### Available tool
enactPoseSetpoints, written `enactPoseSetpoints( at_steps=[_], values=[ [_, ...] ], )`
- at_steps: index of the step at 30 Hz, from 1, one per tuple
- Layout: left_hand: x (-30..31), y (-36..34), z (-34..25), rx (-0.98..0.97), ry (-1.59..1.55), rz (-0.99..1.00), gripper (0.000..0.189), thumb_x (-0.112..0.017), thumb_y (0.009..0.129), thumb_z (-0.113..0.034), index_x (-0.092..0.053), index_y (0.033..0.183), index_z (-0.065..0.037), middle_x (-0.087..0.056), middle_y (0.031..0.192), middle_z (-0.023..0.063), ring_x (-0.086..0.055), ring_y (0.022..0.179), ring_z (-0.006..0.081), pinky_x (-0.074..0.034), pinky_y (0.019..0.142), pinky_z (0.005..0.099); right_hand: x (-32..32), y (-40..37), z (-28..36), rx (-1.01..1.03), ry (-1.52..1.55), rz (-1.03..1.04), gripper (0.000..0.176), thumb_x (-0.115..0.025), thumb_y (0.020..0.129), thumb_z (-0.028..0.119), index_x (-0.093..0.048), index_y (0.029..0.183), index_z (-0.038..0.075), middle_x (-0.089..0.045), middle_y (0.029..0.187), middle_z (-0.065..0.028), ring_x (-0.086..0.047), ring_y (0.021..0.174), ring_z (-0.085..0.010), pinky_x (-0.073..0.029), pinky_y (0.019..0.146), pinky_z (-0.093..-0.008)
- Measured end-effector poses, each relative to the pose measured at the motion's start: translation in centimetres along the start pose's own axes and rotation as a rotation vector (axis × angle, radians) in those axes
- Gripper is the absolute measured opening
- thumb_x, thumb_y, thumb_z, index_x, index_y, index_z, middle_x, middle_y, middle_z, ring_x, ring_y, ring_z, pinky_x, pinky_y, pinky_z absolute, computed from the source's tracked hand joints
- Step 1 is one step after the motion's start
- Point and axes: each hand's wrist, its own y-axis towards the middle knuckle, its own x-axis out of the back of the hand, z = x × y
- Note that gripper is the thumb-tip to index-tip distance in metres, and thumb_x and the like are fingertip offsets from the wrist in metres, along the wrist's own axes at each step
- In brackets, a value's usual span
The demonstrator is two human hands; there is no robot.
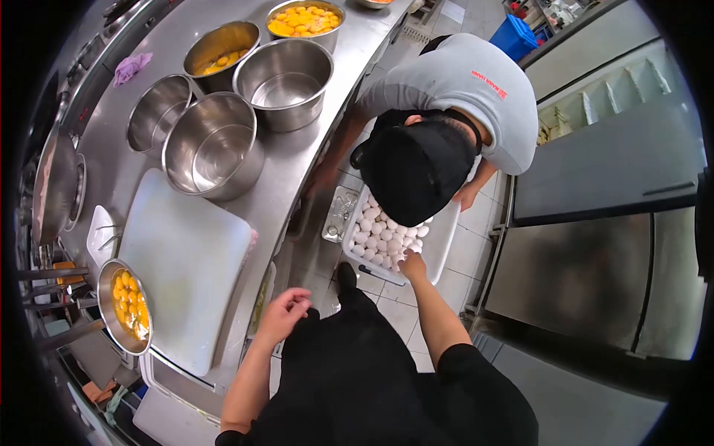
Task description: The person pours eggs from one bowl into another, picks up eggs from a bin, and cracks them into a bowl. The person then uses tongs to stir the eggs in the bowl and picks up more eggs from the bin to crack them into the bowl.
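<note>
White eggs point(383, 236) fill much of a white plastic tub point(444, 245) low down in front of me. My right hand point(413, 266) reaches down to the near right side of the eggs, its fingers closed around an egg, which they mostly hide. Near the counter edge, my left hand point(285, 317) hangs above my leg with loosely bent fingers and nothing visible in it. A co-worker point(454, 97) in a grey shirt and black cap bends over the tub. One of the co-worker's hands point(467, 195) is at the tub's far right side.
The steel counter point(279, 160) on the left bears a white cutting board point(186, 260), steel pots point(212, 149) and a bowl of yolks point(125, 308). More yolks lie in a far pot point(305, 21). A clear egg tray point(341, 212) adjoins the tub. Steel refrigerators point(573, 275) line the right.
</note>
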Motion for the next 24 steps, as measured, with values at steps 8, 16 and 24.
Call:
enactPoseSetpoints(
  at_steps=[8, 16, 24],
  values=[
    [-12.5, 12.1, 3.3, -0.174, 0.61, 0.165, 0.032, -0.067, 0.092, -0.023, -0.064, 0.118, -0.005, -0.068, 0.105, 0.0101, -0.067, 0.082, 0.0212, -0.053, 0.075, 0.036, -8.0, 11.3, -1.5, 0.129, -0.267, 0.038, 0.059, -0.075, 0.073, 0.023, -0.055, 0.127, 0.007, -0.056, 0.13, -0.0242, -0.063, 0.111, -0.0355, -0.054, 0.09, -0.045],
    [-22.7, 32.9, 12.6, 0.021, 1.484, 0.325, 0.037, -0.062, 0.091, -0.022, -0.063, 0.127, -0.014, -0.061, 0.125, 0.0133, -0.061, 0.113, 0.0319, -0.054, 0.085, 0.0486, -3.9, 7.4, -3.0, 0.127, -0.171, 0.311, 0.055, -0.073, 0.076, 0.038, -0.064, 0.12, 0.006, -0.066, 0.114, -0.0227, -0.066, 0.107, -0.0368, -0.053, 0.091, -0.0452],
    [-23.4, 39.6, 19.6, 0.277, 1.613, 0.397, 0.037, -0.058, 0.094, -0.026, -0.062, 0.129, -0.015, -0.064, 0.126, 0.01, -0.066, 0.108, 0.0317, -0.056, 0.07, 0.0543, 0.1, 1.9, -4.8, -0.144, 0.749, 0.201, 0.048, -0.069, 0.081, 0.018, -0.061, 0.126, 0.005, -0.067, 0.101, -0.0101, -0.065, 0.089, -0.0215, -0.053, 0.075, -0.0341]
  ],
)
